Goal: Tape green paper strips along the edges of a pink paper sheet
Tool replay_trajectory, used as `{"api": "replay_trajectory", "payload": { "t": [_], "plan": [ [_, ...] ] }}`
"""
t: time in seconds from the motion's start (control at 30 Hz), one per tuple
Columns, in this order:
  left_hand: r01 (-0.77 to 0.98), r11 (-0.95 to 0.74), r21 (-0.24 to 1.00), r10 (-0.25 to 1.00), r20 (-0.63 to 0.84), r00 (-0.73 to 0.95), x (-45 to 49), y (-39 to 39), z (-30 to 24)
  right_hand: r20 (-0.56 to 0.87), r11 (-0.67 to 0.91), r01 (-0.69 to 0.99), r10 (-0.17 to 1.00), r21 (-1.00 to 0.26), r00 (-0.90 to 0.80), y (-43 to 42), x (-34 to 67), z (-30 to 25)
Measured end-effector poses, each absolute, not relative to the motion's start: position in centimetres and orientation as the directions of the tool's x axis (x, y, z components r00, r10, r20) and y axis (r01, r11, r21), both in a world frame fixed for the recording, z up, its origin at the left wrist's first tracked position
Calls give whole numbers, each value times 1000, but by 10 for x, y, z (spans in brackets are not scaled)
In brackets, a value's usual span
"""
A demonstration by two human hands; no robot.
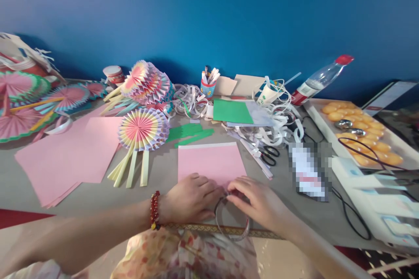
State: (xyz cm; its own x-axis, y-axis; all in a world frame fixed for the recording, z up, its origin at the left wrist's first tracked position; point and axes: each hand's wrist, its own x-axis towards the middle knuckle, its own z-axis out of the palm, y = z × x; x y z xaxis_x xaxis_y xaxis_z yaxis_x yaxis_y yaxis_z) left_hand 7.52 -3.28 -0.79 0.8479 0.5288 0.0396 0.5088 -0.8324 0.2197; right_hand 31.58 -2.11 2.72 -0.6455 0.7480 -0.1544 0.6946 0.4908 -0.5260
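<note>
A pink sheet of paper with a pale strip along its far edge lies in front of me. My left hand rests on its near part, palm down, fingers stretched toward the right. Close beside those fingertips, my right hand is closed in a pinch at the paper's near right corner. From this pinch hangs a thin ring that looks like a roll of tape, reaching past the table edge. The exact spot where the fingertips meet is partly hidden.
Pleated paper fans and larger pink sheets lie left. Green paper, curled white strips and black-handled scissors are beyond the sheet. Right are a bottle, a tray of orange pieces and cables.
</note>
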Motion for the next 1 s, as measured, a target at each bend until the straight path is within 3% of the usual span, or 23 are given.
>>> {"api": "replay_trajectory", "payload": {
  "t": [0.23,0.63,1.0],
  "plan": [
    [514,-828,224,535,44,844,76,-33,-9,-342,397,848,789,-351,-511,-8,301,29],
    [501,-844,191,520,67,851,73,-33,-11,-479,608,793,686,-35,-548,7,273,50],
    [520,-837,168,532,33,846,75,-33,-6,-398,440,896,813,-61,-426,-5,271,34]
  ]
}}
